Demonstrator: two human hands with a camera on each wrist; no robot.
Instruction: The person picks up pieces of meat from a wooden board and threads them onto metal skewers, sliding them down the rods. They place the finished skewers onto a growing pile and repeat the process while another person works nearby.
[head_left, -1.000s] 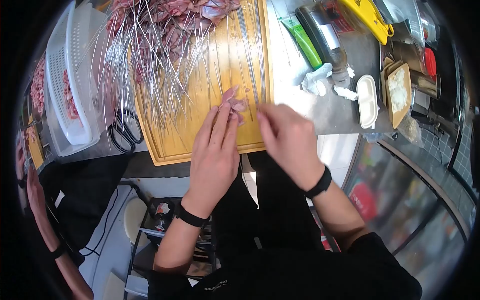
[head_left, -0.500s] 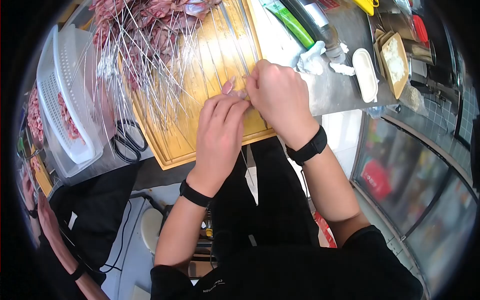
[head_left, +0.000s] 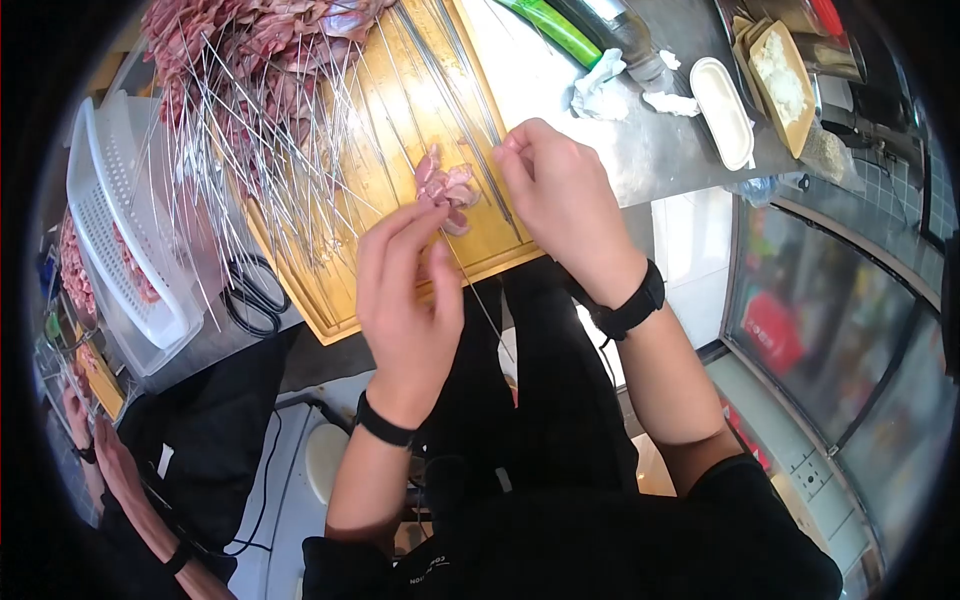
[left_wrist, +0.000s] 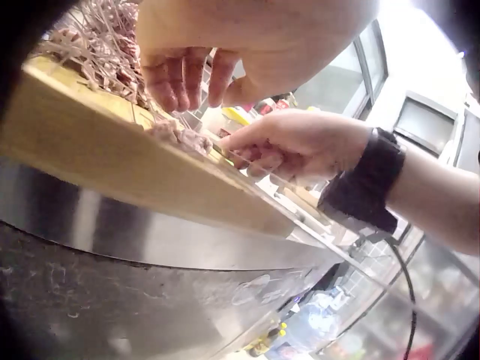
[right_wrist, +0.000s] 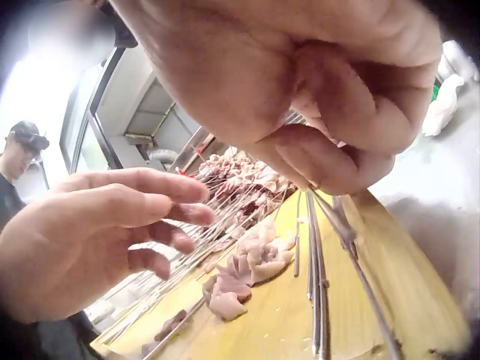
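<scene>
Pale-pink raw meat chunks (head_left: 447, 185), bunched on board (head_left: 500, 240); left hand (head_left: 405, 300) slack-fingered, right hand (head_left: 560, 200) pinch-tight on a skewer (right_wrist: 312, 247).

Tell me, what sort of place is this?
Probably a commercial kitchen preparing grilled skewers: a big heap of meat skewers lies on a wooden cutting board, which sits on a steel counter.

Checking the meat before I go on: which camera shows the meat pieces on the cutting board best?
The right wrist view: the meat pieces lie close and sharp, uncovered, on the cutting board. The head view shows them small from above, between the left hand and the right hand. The left wrist view sees them edge-on and blurred.
</scene>
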